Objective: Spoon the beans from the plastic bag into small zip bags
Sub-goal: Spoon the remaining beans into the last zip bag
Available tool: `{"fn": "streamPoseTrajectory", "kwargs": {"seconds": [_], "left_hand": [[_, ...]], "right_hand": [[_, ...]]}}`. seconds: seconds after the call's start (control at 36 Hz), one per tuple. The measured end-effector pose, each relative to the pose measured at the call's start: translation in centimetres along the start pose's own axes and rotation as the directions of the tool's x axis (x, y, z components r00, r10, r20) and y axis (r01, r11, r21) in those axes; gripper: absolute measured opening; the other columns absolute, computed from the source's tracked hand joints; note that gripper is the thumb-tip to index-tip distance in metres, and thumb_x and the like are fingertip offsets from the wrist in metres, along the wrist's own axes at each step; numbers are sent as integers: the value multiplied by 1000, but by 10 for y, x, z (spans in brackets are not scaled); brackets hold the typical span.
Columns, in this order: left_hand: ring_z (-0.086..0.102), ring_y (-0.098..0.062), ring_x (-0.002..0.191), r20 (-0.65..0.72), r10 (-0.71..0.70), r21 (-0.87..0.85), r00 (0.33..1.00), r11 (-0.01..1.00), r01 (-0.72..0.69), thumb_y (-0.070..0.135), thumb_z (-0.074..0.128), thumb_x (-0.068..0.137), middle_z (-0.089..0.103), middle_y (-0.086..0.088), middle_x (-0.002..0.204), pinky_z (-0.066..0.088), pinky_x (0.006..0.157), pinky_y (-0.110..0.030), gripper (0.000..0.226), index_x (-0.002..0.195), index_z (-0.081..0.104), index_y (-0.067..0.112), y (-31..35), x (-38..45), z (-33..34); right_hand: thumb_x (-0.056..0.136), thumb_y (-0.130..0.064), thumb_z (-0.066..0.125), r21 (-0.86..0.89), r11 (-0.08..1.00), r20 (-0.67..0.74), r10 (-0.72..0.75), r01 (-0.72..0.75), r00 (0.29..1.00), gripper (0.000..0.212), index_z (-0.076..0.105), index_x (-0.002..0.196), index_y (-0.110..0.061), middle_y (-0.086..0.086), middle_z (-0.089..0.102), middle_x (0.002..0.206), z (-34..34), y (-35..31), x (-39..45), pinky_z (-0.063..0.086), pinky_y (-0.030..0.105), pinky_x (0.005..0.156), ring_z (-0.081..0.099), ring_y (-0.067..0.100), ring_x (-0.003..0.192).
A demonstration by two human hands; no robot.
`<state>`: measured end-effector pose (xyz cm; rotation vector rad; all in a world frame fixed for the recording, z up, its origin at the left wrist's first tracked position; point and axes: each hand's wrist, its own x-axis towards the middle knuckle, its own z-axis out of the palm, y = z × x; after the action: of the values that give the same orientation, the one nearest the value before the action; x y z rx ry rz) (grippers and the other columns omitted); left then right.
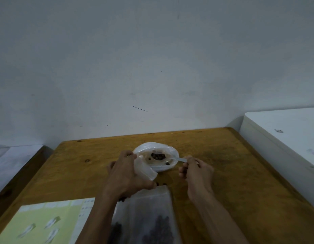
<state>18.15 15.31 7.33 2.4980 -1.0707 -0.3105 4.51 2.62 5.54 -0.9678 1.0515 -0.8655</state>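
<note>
The plastic bag (157, 158) is sitting toward the far middle of the wooden table (240, 173), its mouth rolled open and facing up, with a small heap of dark beans (158, 156) showing at the bottom. The left hand (128, 173) is resting against the near left side of the bag, its fingers curled around a loose flap of the plastic and pinching it closed between thumb and fingers. The right hand (196, 170) is sitting just to the right of the bag, its fingers folded tightly around the handle of a pale spoon (177, 159); the spoon is reaching over the bag's right rim and pointing in toward the beans, though whether its bowl is touching them is too blurred to tell. Nearer than the bag, between the two forearms, a clear zip bag (149, 213) is lying flat on the table with dark beans already inside it at its near end. A couple of stray beans (160, 184) are lying on the wood between the bag and the zip bag. Left of the zip bag, a yellow-green sheet (47, 224) with small white shapes on it is lying at the table's near left corner. Well to the right of the bag, beyond the table's edge, a white cabinet (284, 138) is standing against the wall
</note>
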Motion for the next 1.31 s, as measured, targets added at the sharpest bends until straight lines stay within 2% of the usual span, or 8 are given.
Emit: {"fn": "streamPoseTrajectory", "kwargs": {"seconds": [0.22,0.5,0.61,0.78,0.86,1.0,1.14,1.31], "left_hand": [[36,-24,133,16,-13,-62,1000,998,14,77,78,38,26,12,147,45,100,-40,122,144,37,31,-8,-4,1],[48,-14,120,-73,108,-189,991,975,-120,75,79,38,46,13,137,49,99,-42,119,141,39,35,-18,-27,-14],[51,-11,114,-82,115,-224,990,966,-130,74,79,37,51,13,136,51,92,-33,117,141,39,37,-17,-32,-14],[50,-8,113,-55,93,-242,994,965,-104,54,91,52,50,10,141,46,87,-22,110,144,36,32,-12,-32,-14],[50,-12,113,-38,43,-211,998,976,-50,62,89,47,46,12,140,50,92,-30,114,144,33,37,-15,-31,-15],[46,-18,123,15,31,-140,999,990,-29,77,77,38,39,13,143,48,102,-43,120,143,32,40,-19,-26,-14],[43,-21,125,79,23,-93,997,995,-16,74,80,36,33,17,143,50,98,-42,118,140,34,41,-16,-18,-9],[40,-18,130,123,37,-20,992,999,-35,68,83,48,35,15,147,29,109,-40,112,143,32,38,-6,-12,-7]], "right_hand": [[98,-12,59,-30,997,42,-74,76,996,14,70,91,-7,6,61,64,-23,-2,-14,48,28,47,58,14,52],[96,-15,62,-4,991,160,-133,135,978,13,71,92,-8,2,62,60,-36,-30,-41,47,26,45,58,11,48],[97,-16,59,-91,955,258,-250,281,933,13,71,93,-14,-1,64,55,-28,-33,-54,48,25,46,60,11,49],[97,-34,55,-311,624,527,-515,717,676,18,72,96,-26,-9,68,64,-15,-16,-67,51,17,51,65,6,54],[91,-45,49,-299,555,434,-645,776,629,27,70,95,-28,-10,63,60,-20,-14,-69,47,11,51,64,4,57],[91,-20,61,-496,237,338,-833,835,437,7,68,92,-22,-13,60,70,-36,-16,-51,47,9,54,56,-2,58],[89,-14,64,-622,50,466,-779,781,421,6,68,88,-18,-14,50,73,-30,-8,-33,30,-1,46,42,-1,51],[86,-5,70,-656,25,485,-752,755,446,8,67,85,-12,0,61,70,-12,9,-20,24,3,45,43,4,48]]}}
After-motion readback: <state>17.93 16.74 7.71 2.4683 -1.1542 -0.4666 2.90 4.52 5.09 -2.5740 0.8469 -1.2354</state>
